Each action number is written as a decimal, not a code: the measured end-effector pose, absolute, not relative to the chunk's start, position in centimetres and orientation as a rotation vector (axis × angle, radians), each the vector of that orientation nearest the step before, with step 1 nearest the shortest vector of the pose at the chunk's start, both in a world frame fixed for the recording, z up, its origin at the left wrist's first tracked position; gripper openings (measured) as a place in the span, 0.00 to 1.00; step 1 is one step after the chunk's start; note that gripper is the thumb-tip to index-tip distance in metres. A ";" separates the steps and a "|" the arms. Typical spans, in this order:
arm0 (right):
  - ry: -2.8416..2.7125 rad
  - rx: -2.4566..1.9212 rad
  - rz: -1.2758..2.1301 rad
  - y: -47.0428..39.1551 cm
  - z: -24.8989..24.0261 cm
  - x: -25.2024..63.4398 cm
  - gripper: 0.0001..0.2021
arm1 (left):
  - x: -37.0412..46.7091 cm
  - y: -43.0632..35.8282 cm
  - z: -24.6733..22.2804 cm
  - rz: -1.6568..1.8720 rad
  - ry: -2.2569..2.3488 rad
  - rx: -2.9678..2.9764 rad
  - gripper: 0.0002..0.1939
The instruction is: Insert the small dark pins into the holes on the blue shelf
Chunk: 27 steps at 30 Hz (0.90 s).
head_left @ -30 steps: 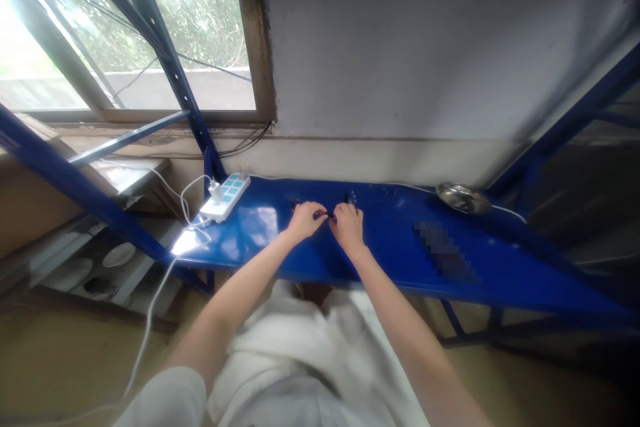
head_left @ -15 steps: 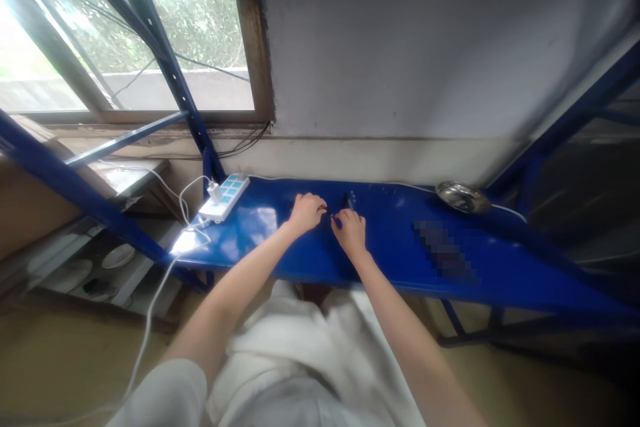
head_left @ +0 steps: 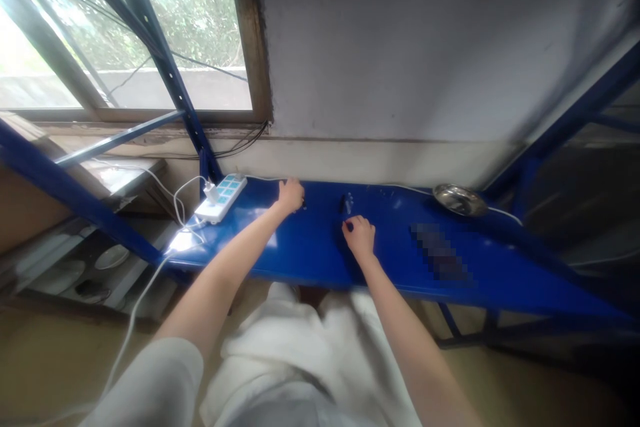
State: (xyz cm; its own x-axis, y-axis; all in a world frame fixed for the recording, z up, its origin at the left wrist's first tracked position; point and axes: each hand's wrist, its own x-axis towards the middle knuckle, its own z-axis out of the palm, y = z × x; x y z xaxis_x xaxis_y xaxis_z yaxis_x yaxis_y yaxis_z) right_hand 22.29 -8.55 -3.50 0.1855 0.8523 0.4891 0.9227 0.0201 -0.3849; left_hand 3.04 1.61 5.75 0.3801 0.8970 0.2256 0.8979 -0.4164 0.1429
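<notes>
On the blue table (head_left: 310, 247), my left hand (head_left: 291, 196) is near the back edge, fingers curled down by a small dark item (head_left: 304, 203); whether it grips that item is hard to tell. My right hand (head_left: 361, 236) is closed in a pinch on a small reddish item (head_left: 345, 223), too small to name. Just beyond the right hand lie a short black object (head_left: 343, 203) and a little group of small clear pieces (head_left: 349, 201). More tiny pieces (head_left: 385, 192) are scattered near the back edge.
A white power strip (head_left: 221, 199) with a plugged-in cable sits at the table's left end. A shiny metal dish (head_left: 459, 200) stands at the back right, and a pixelated dark patch (head_left: 440, 253) lies before it. Blue posts rise at both sides.
My hands have moved apart: the left went left and toward the back, the right slightly right and nearer to me. The view has shifted slightly.
</notes>
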 end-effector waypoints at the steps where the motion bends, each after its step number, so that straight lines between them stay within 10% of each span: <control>1: -1.665 -1.836 -0.136 -8.5 -3.5 22.4 0.11 | 3.0 1.6 5.5 -0.409 -1.697 -2.605 0.03; 27: -1.630 -1.793 -0.227 -8.4 -5.2 22.9 0.10 | 2.9 1.1 5.7 -0.027 -1.696 -2.543 0.09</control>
